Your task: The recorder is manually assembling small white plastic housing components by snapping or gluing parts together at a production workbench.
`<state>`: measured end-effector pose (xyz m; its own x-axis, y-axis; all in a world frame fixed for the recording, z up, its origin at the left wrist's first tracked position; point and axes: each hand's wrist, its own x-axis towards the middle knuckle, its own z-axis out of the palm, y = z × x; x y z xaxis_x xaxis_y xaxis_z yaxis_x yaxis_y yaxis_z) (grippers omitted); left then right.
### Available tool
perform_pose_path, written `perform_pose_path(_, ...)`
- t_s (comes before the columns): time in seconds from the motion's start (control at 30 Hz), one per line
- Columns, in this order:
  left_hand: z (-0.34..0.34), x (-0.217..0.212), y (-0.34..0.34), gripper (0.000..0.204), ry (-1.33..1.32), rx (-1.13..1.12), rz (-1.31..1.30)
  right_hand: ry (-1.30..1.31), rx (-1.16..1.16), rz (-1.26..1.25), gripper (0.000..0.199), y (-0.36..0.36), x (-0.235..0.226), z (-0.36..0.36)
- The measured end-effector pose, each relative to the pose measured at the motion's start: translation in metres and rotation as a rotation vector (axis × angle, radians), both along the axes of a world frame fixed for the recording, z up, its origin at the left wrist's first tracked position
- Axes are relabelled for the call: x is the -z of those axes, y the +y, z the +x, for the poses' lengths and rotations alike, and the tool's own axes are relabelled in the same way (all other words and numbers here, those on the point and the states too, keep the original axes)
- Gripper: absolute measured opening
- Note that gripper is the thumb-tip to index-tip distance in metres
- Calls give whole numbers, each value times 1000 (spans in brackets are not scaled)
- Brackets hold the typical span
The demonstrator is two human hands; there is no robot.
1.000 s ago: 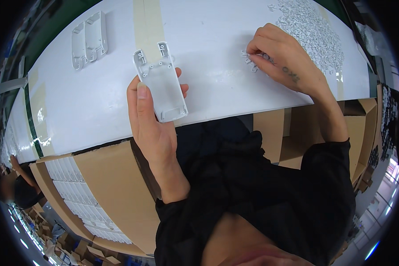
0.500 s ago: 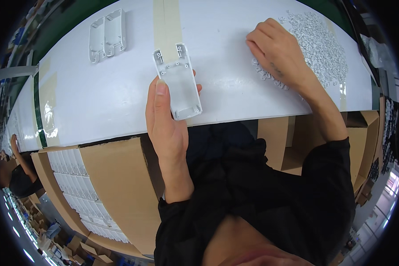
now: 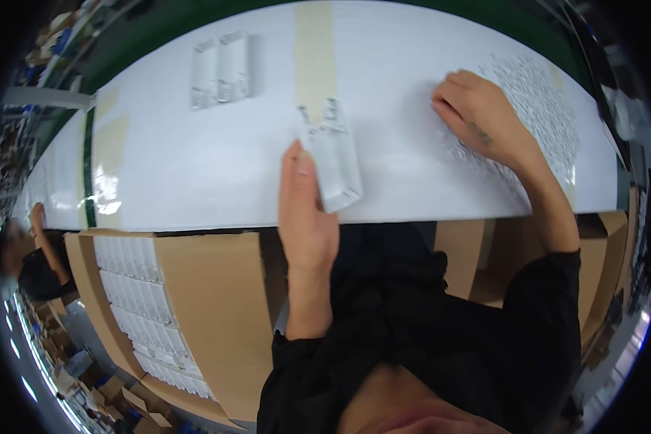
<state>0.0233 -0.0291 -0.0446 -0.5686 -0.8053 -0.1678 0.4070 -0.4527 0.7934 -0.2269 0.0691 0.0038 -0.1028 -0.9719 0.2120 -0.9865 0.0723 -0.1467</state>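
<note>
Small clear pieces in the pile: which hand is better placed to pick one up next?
Right. The right hand already rests fingers-down on the pile of small clear pieces, while the left hand is occupied holding the clear plastic case.

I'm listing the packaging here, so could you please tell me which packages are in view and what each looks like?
Clear case: in the left hand, oblong, transparent.
Two clear cases: far on the white table, side by side.
Cardboard box: below the table's left, brown, open, rows of clear cases inside.
Small clear parts: heap under the right hand.

Clear plastic case (image 3: pixel 333 155) tilted above the white table's near edge
</note>
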Motion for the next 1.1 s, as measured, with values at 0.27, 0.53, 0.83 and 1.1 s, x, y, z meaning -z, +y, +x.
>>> perform_pose_path(0.27, -4, -23, 3, 45, -161, 26, -6, -534, 93, 259, 13, -20, -7, -5)
perform_pose_path(0.53, -13, -24, 8, 45, -43, 70, 41, -1426, 183, 21, 12, -34, -38, 77)
perform_pose_path(0.83, -10, -19, 5, 42, 0, 115, 12, -1408, 87, -70, 13, -36, -18, 80)
perform_pose_path(1.1, -8, -19, -10, 43, 40, 202, 56, -1401, 8, -35, 12, -43, -24, 76)
